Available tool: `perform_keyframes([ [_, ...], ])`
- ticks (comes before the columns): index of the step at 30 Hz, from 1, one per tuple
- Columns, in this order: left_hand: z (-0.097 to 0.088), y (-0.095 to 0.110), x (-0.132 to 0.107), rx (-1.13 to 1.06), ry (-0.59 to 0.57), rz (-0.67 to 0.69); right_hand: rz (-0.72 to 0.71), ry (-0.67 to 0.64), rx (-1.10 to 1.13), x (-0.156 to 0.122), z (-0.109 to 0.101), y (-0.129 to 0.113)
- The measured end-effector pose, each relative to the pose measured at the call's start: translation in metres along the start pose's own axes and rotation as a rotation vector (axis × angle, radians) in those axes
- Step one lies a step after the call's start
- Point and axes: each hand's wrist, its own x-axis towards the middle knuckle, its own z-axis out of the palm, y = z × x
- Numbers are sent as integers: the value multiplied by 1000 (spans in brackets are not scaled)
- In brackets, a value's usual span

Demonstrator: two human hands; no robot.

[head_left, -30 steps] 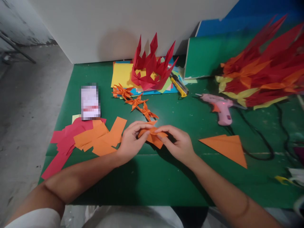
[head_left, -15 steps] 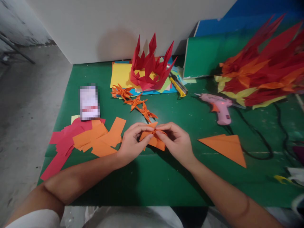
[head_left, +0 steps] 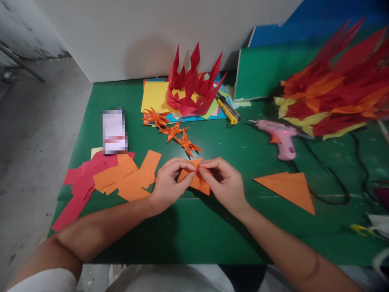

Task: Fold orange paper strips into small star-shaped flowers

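Between my two hands is a partly folded piece of orange paper (head_left: 201, 185), its flaps fanned out below the thumbs. My left hand (head_left: 174, 178) pinches its left side, thumb against fingers. On the opposite side my right hand (head_left: 226, 180) pinches the paper near its middle, the thumbs almost meeting. Some of the folds are hidden behind the fingers. Just beyond the hands lies a row of folded orange paper flowers (head_left: 187, 144). To the left, loose orange paper strips (head_left: 133, 180) overlap red ones (head_left: 80, 182).
A red paper crown (head_left: 190, 99) stands on coloured sheets (head_left: 152, 97) beside a yellow utility knife (head_left: 227, 109). Right of my hands are a folded orange triangle (head_left: 291, 188), a pink glue gun (head_left: 284, 136) with its cord, and a large flame-like paper piece (head_left: 340, 89). A phone (head_left: 114, 132) lies left.
The orange paper has shifted very slightly in my hands, and its top flap sits a little lower. Both hands keep their pinch; everything else is still.
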Motion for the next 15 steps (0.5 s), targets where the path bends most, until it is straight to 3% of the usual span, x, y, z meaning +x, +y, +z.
perform_keyframes([
  [15,2,-2,-1,-97,38,-42,31,-7,12,0,1,1],
])
